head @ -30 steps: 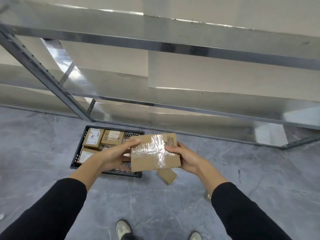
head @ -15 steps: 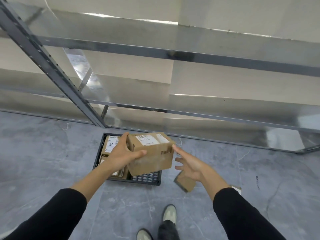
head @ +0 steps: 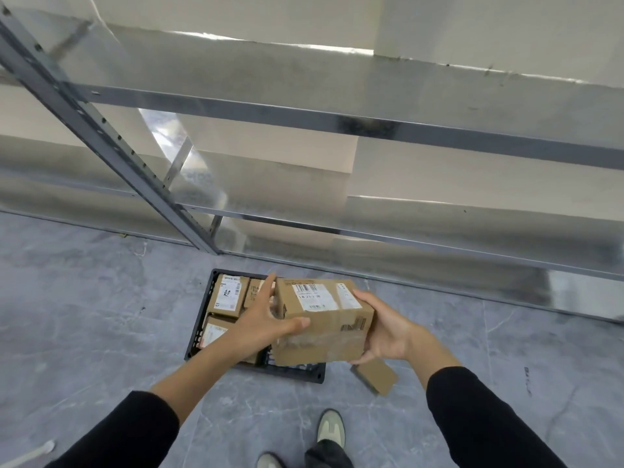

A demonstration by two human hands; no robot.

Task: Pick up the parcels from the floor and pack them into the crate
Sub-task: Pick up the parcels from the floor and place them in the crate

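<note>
Two white labels are showing on top of the cardboard box [head: 320,319]; I am reading a barcode and a line beginning "LB 23", the rest being too blurred. My left hand [head: 266,319] is gripping its left end, thumb lying across the front, and my right hand [head: 385,332] is cupping the right end with fingers curling underneath. I am holding the box above the black crate [head: 297,374], which is holding several labelled parcels [head: 229,295]. One small parcel [head: 374,374] is lying on the grey marbled floor [head: 101,315] just beside the crate. Metal shelving [head: 304,113] is standing behind.
</note>
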